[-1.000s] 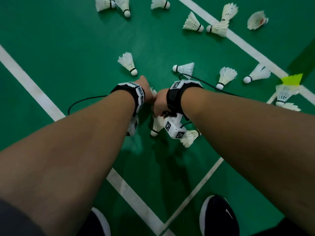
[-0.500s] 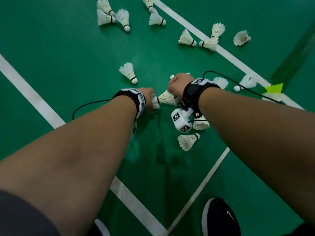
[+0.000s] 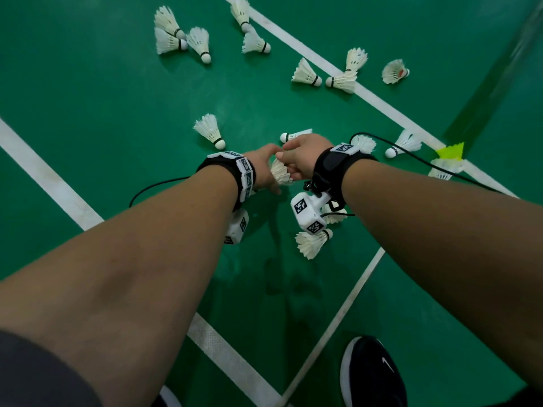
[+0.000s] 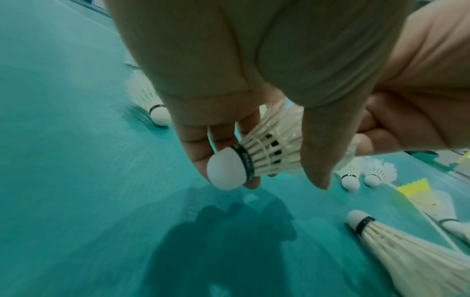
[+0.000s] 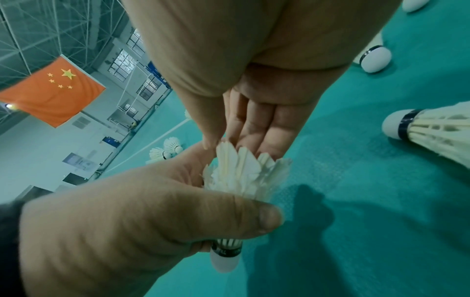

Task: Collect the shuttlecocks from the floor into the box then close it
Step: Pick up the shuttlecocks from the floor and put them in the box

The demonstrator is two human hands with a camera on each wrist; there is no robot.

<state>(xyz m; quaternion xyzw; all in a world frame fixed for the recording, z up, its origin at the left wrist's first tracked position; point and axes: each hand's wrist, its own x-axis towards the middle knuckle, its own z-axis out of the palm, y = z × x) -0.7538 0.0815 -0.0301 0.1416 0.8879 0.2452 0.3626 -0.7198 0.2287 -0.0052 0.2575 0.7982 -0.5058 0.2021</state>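
About 18 white shuttlecocks point(image 3: 210, 130), 1 yellow shuttlecock point(image 3: 451, 149) at the right edge, 2 shoes point(image 3: 373, 374), 3 white floor lines point(image 3: 58, 186).

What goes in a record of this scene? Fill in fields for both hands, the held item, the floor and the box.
Left hand: grips shuttlecock, cork down
Right hand: fingers at its feather tips; grip unclear
Floor: green, white lines, many loose shuttlecocks
Box: not in view
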